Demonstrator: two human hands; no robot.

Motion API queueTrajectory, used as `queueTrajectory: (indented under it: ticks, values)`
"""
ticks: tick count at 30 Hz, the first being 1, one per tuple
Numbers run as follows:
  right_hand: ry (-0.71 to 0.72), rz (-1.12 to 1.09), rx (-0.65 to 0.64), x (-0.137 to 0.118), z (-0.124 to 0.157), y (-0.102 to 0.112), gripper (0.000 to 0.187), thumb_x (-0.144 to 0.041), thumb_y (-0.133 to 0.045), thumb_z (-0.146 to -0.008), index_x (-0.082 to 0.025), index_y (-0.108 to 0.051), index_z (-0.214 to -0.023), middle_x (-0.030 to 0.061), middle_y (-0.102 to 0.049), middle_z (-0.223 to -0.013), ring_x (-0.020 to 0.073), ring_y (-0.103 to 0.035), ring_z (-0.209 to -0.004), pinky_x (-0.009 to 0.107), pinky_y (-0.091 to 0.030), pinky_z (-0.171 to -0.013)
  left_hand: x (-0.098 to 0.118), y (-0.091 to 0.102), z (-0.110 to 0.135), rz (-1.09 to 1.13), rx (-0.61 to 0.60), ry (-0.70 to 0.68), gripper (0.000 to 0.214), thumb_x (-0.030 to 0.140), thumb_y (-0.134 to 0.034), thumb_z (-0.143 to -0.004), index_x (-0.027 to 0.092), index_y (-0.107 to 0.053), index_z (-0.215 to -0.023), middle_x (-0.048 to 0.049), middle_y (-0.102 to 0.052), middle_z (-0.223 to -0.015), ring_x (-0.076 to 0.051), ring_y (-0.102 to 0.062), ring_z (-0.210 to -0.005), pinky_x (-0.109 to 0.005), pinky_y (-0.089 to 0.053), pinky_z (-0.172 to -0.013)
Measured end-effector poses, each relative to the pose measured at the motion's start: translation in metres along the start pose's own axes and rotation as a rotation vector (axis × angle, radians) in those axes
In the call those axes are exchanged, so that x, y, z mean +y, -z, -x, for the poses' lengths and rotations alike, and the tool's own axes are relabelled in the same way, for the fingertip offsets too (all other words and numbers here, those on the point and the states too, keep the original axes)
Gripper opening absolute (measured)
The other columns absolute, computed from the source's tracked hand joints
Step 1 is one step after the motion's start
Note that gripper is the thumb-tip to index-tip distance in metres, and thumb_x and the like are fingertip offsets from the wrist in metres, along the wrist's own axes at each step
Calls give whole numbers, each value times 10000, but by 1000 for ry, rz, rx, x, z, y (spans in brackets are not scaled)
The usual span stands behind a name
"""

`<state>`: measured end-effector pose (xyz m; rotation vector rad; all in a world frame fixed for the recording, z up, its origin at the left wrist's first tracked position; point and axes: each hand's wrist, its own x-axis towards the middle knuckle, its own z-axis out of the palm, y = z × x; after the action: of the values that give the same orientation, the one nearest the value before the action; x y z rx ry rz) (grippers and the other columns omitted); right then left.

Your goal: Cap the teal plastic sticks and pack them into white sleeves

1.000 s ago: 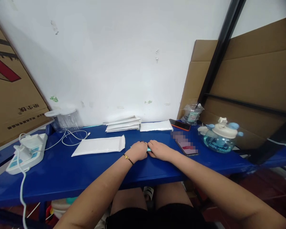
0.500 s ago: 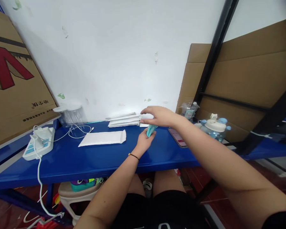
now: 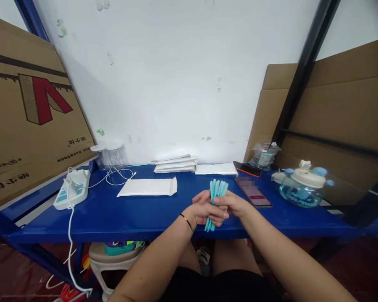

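Note:
A bundle of several slim turquoise sticks [image 3: 219,188], their exact kind unclear, stands nearly upright above the front of the blue table [image 3: 157,214]. My left hand [image 3: 204,213] is closed around the lower part of the bundle, and the thin lower ends poke out beneath it. From the other side my right hand [image 3: 233,201] presses its thumb against the sticks; its fingers pass partly behind them and overlap the left hand. Left of my hands lies a flat white padded envelope [image 3: 146,187]. Behind them is a stack of white envelopes [image 3: 175,164].
Another white envelope [image 3: 216,168] lies by the stack. To the right are a phone [image 3: 253,193], a darker phone [image 3: 248,169], a clear blue water bottle [image 3: 302,186] and a plastic-wrapped item [image 3: 265,156]. At left are a power strip [image 3: 72,188], clear jars [image 3: 111,156] and a cardboard box [image 3: 34,126].
My right hand has come down from above and joined the left on the sticks. The bundle now shows upright and fanned at the top. The view has shifted left.

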<state>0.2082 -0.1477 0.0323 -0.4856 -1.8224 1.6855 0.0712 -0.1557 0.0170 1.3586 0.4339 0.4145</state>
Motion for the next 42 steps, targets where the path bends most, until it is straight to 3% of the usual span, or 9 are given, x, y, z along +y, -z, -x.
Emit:
queueTrajectory:
  ticks: [5, 8, 11, 13, 16, 22, 31, 37, 42]
  values:
    - [202, -212, 327, 0, 4, -3, 232, -366, -581, -786, -187, -558, -641, 33, -620, -661, 199, -619, -796, 391, -442, -854, 23, 26, 26, -664, 22, -60, 467, 430, -756, -530, 186, -604, -898, -28, -624, -866, -196, -591, -813, -324, -465, -755]
    - [266, -253, 553, -10, 5, 15, 178, -359, -583, -797, -212, -521, -718, -60, -427, -483, 111, -491, -487, 311, -463, -626, 36, 84, 58, -1089, 297, -8, 1036, 482, -801, -364, 211, -421, -1290, -116, -435, -1335, -325, -406, -1209, -405, -338, -998]
    - [317, -152, 740, -9, 5, 34, 178, -320, -646, -752, -227, -532, -852, -105, -311, -446, 64, -330, -384, 237, -382, -482, 40, 151, 90, -1358, 514, 412, 1387, 453, -819, -197, 173, -206, -1410, -198, -173, -1468, -428, -84, -1333, -546, -191, -1041]
    - [320, -52, 840, 3, 4, 42, 242, -331, -675, -719, -218, -539, -885, -109, -313, -438, 53, -294, -368, 219, -329, -430, 38, 183, 103, -1400, 510, 667, 1415, 489, -799, -219, 183, -131, -1428, -199, -131, -1477, -446, 23, -1331, -623, -155, -1005]
    - [198, 69, 916, 27, 2, 45, 304, -405, -688, -680, -185, -550, -837, -81, -388, -453, 65, -341, -374, 217, -286, -386, 35, 204, 110, -1406, 433, 699, 1314, 515, -761, -329, 203, -115, -1430, -171, -214, -1464, -402, -103, -1341, -565, -205, -1018]
    - [283, -39, 922, 7, -14, 38, 285, -416, -673, -698, -194, -526, -802, -96, -339, -439, 59, -293, -363, 228, -293, -388, 44, 184, 95, -1420, 525, 315, 715, 420, -696, -503, 211, -531, -1166, -83, -571, -1158, -271, -538, -1044, -319, -406, -884]
    - [630, -88, 956, -113, -73, 24, 321, -479, -644, -708, -229, -453, -767, -96, -319, -485, 70, -376, -408, 235, -415, -474, 71, 93, 20, -1082, 912, -372, 526, 393, -647, -619, 191, -456, -1066, -13, -584, -884, -163, -556, -746, -264, -422, -677]
    - [679, 37, 937, -131, -86, 14, 351, -519, -602, -724, -214, -495, -859, -72, -439, -523, 86, -492, -484, 232, -437, -529, 69, 61, -6, -883, 985, -552, 481, 338, -670, -609, 198, -424, -998, 13, -546, -830, -120, -510, -680, -219, -383, -603]
    - [493, 252, 912, -128, -81, 11, 366, -501, -605, -710, -160, -569, -837, 4, -594, -639, 140, -591, -647, 281, -457, -645, 66, 58, -9, -793, 1044, -567, 443, 309, -667, -615, 199, -416, -964, 21, -536, -809, -113, -504, -671, -213, -377, -602]
